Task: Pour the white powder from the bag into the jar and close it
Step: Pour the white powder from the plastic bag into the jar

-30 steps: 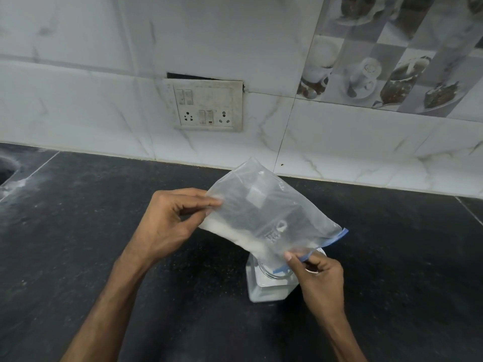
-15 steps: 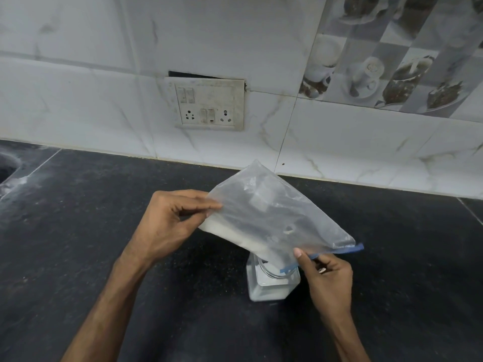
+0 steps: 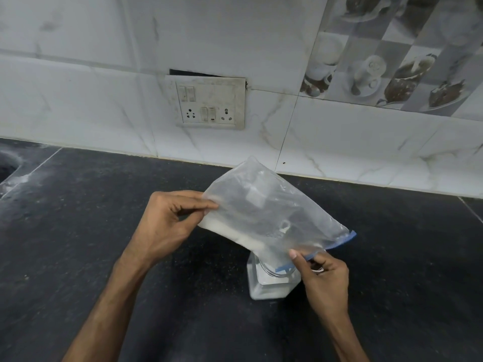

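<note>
A clear zip bag (image 3: 264,210) with a blue seal strip is tilted over a square clear jar (image 3: 269,284) on the black counter. White powder lies along the bag's lower edge and runs toward its mouth, which hangs in the jar's opening. My left hand (image 3: 167,226) pinches the bag's raised bottom corner. My right hand (image 3: 322,276) grips the blue-edged mouth just right of the jar. The jar holds white powder at its bottom. No lid is in view.
The black stone counter (image 3: 78,244) carries a dusting of white powder. A tiled wall with a switch and socket plate (image 3: 210,101) runs behind. A sink edge (image 3: 9,165) shows at the far left.
The bag's mouth corner has swung a little to the right and my right hand has shifted right with it. My left hand has stayed in place.
</note>
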